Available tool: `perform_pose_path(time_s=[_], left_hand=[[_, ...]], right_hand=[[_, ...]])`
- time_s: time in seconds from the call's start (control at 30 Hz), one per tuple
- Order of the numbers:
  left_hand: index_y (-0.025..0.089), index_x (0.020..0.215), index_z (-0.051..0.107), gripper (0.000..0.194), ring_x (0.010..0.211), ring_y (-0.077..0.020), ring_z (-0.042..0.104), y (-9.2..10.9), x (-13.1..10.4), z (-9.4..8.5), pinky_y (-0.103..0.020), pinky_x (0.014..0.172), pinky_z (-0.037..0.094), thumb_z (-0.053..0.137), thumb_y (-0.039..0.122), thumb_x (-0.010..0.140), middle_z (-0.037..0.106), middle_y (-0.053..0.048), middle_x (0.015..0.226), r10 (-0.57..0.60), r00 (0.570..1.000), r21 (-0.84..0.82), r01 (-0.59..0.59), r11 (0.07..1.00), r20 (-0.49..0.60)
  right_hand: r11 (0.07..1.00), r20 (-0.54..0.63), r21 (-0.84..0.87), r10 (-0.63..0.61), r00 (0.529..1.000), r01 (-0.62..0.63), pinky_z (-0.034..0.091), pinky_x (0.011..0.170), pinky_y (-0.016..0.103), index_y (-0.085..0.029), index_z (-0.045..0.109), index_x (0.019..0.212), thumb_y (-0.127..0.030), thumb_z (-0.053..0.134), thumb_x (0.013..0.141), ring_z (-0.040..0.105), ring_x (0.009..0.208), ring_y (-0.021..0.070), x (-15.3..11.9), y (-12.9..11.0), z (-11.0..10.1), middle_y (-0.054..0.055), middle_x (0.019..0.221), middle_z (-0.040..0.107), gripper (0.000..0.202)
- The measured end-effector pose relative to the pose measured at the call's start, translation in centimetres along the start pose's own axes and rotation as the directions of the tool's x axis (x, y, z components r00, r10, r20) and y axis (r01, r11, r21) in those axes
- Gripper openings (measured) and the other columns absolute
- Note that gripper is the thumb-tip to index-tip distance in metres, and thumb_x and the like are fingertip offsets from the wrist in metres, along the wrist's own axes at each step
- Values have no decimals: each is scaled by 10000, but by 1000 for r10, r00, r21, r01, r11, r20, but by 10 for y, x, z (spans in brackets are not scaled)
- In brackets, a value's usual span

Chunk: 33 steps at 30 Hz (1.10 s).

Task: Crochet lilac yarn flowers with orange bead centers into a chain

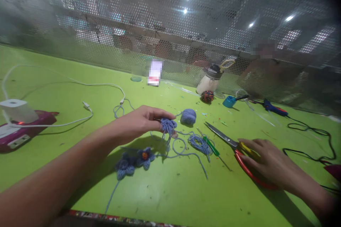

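My left hand [142, 122] is closed, pinching a small blue-purple crocheted piece [168, 125] between thumb and fingers, with loose strands hanging below it. On the right, my right hand [269, 158] grips the red and yellow handles of a pair of scissors [225, 139], whose blades point toward the far left and look nearly shut. Between the hands lie a blue yarn ball [188, 117], a loose yarn bundle [199, 143] and a green-handled crochet hook [211, 145]. Two crocheted flowers, one with an orange centre [145, 156] and one plain [125, 166], rest nearer me.
A purple power strip [32, 131] with a white charger [20, 110] and cable sits left. Farther back stand a lit phone [155, 72], a bottle [209, 81], a dark multicoloured yarn ball [207, 96] and a blue tape-like roll [229, 101]. A blue glue gun [275, 108] trails its black cord right.
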<state>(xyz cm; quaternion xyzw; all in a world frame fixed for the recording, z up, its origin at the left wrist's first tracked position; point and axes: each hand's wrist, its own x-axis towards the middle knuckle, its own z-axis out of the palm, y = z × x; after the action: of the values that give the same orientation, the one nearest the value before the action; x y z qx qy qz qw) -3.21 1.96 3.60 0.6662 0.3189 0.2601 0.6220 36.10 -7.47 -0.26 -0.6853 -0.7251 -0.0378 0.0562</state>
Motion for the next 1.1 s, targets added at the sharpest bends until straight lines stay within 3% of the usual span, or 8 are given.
perform_pose_path(time_s=[0.1, 0.23, 0.33, 0.53, 0.6, 0.7, 0.83, 1.1], left_hand=[[168, 1202, 641, 379, 1060, -221, 660, 5, -2, 7, -385, 988, 432, 617, 208, 826, 737, -75, 1112, 11, 999, 122, -7, 993, -32], [159, 1269, 597, 418, 1048, -230, 648, 9, -6, 21, -379, 942, 461, 557, 254, 863, 710, -84, 1169, 64, 994, 284, -37, 958, -85], [186, 1224, 634, 371, 1078, -215, 627, 6, -7, 27, -350, 981, 435, 533, 257, 874, 705, -59, 1182, 159, 979, 388, -99, 917, -127], [176, 1241, 626, 386, 1129, -219, 607, 6, -6, 34, -360, 1036, 396, 527, 231, 872, 688, -61, 1220, 74, 984, 344, -13, 939, -164], [176, 1227, 634, 376, 1113, -225, 616, 7, -5, 35, -373, 1029, 404, 539, 238, 869, 701, -63, 1194, 30, 984, 303, 26, 953, -177], [184, 1214, 640, 365, 1070, -219, 636, 7, -3, 36, -367, 994, 434, 540, 219, 865, 717, -56, 1155, 2, 980, 264, 52, 963, -198], [174, 1218, 633, 376, 981, -209, 665, 1, 0, 36, -355, 920, 477, 533, 192, 856, 738, -61, 1087, 5, 982, 264, 45, 964, -187], [133, 1208, 633, 386, 972, -224, 673, -5, 2, 37, -365, 906, 492, 567, 189, 832, 737, -96, 1086, -67, 982, 227, 107, 968, -178]], right_hand=[[975, -150, 208, -52, 987, 83, 506, 854, 494, -177, 675, 1106, -487, 517, 876, 632, 972, 316, -1, -47, -26, 152, 1067, 670, 417], [747, -63, 639, -187, 980, 184, 522, 864, 367, -238, 685, 1045, -371, 572, 899, 637, 1006, 213, 15, -132, -42, 73, 1123, 674, 227], [602, -43, 790, -142, 989, 121, 543, 770, 369, -177, 673, 994, -282, 665, 820, 648, 902, 212, 33, -176, -32, 109, 1054, 684, 204], [153, 125, 983, -158, 979, -101, 506, 722, 325, -147, 633, 856, -350, 679, 820, 611, 742, 157, 40, -199, -3, 69, 854, 679, 211], [107, 117, 989, -199, 973, -97, 485, 733, 309, -154, 613, 803, -360, 619, 870, 594, 720, 141, 37, -197, -1, 46, 786, 661, 217], [264, 124, 963, -259, 958, -54, 417, 584, 259, -172, 547, 720, -343, 473, 956, 483, 566, 112, 31, -192, -5, -15, 608, 537, 301], [534, -81, 822, -236, 968, 199, 339, 539, 235, -184, 491, 693, -272, 446, 972, 414, 570, 102, 27, -188, -16, -34, 623, 452, 295], [730, -354, 525, -281, 892, 438, 389, 592, 267, -175, 565, 819, -212, 413, 981, 542, 624, 133, 24, -180, -15, 33, 730, 625, 225]])
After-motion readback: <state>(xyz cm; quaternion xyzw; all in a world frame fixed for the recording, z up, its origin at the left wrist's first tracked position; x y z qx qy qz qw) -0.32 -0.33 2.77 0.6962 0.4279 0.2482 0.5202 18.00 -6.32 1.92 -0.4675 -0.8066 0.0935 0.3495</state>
